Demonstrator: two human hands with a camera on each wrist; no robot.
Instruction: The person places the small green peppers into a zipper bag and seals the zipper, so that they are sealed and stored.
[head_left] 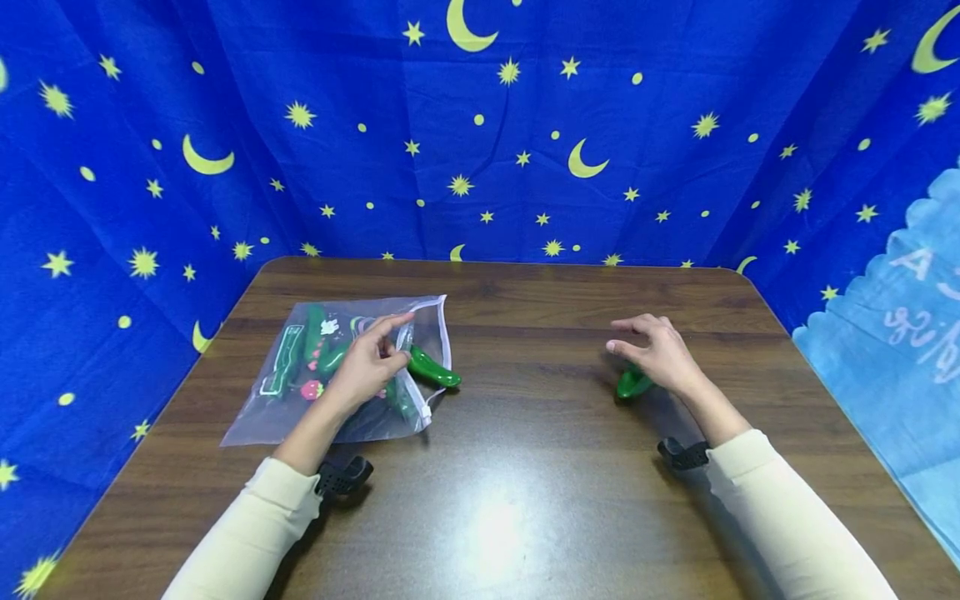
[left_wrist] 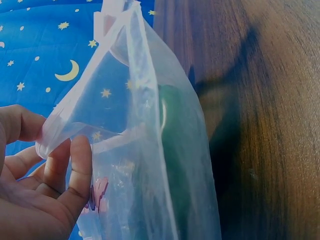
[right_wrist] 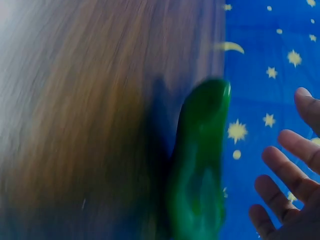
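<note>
My left hand [head_left: 366,367] pinches the mouth edge of a clear zip bag [head_left: 258,421] between thumb and fingers, holding it raised. The bag lies at the left of the table, printed with a strawberry and hearts, with several green things inside. A long glossy green pepper [head_left: 435,369] shows at the opening, near a white zip slider [head_left: 426,412]. On the right, my right hand [head_left: 660,354] hovers with fingers spread over another glossy green pepper [head_left: 632,383]. In the right wrist view this pepper [right_wrist: 202,160] appears beside the fingers, with a gap between them.
The brown wooden table [head_left: 525,467] carries everything. A blue curtain [head_left: 517,200] with moons and stars surrounds its back and sides. A light-blue cloth [head_left: 900,333] with lettering hangs at the right. Black wrist bands [head_left: 343,477] show below both hands.
</note>
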